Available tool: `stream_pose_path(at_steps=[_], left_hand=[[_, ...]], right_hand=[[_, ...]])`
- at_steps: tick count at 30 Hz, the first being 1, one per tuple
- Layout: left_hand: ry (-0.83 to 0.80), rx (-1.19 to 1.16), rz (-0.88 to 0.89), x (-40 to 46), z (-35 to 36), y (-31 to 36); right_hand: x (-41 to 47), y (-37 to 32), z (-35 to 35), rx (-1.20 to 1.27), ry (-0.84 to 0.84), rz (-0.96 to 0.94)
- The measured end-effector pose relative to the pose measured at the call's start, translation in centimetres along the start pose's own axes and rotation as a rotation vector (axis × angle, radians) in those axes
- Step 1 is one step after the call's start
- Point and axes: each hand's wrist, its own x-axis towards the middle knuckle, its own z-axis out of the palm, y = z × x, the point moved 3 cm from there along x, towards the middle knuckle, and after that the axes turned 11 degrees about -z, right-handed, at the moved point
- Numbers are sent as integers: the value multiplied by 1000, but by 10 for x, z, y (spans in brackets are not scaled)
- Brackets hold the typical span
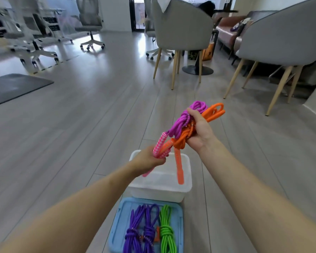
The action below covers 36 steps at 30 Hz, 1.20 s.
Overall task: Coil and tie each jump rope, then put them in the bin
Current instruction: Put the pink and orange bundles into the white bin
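Note:
My right hand (199, 132) grips two coiled ropes together above the floor: a magenta jump rope (181, 123) and an orange jump rope (212, 111). My left hand (146, 159) holds their handles, a pink dotted handle (159, 146) and an orange one beside it. A second orange handle (179, 170) dangles over the white bin (185, 187), which stands on the floor below my hands. Nearer me, a blue lid (120, 221) carries two coiled, tied purple ropes (140, 230) and a tied green rope (166, 230).
Grey chairs with wooden legs (182, 28) stand ahead and to the right (285, 37). Office chairs on castors (89, 24) are at the back left. A dark mat (13, 88) lies on the grey plank floor at the left.

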Motion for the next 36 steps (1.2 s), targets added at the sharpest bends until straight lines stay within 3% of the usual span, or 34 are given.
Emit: stream_pose_path(at_steps=[4,9,11,15,19,23,26,32,36], left_hand=[[-150,57,-64,25,11,-19],[-212,-302,-142,48,29,-39],[-249,-345,-141,56,34,-44],[-166,-335,-135,65,34,-45],[9,-76,-99,70,20,-48],[222,658,91,73,12,-62],[164,943,154,78,27,-89],[56,1032,135,87,43,-117],[-20,999,9,92,28,-129]], right_hand=[[26,36,-39,106,131,34],[46,67,-51,196,179,63],[52,76,-49,198,175,74],[60,85,-48,222,189,53],[66,82,-60,196,217,21],[63,95,-99,13,201,59],[50,107,-131,-299,245,4],[37,117,-141,-775,87,-124],[41,130,-132,-1065,-77,-157]])
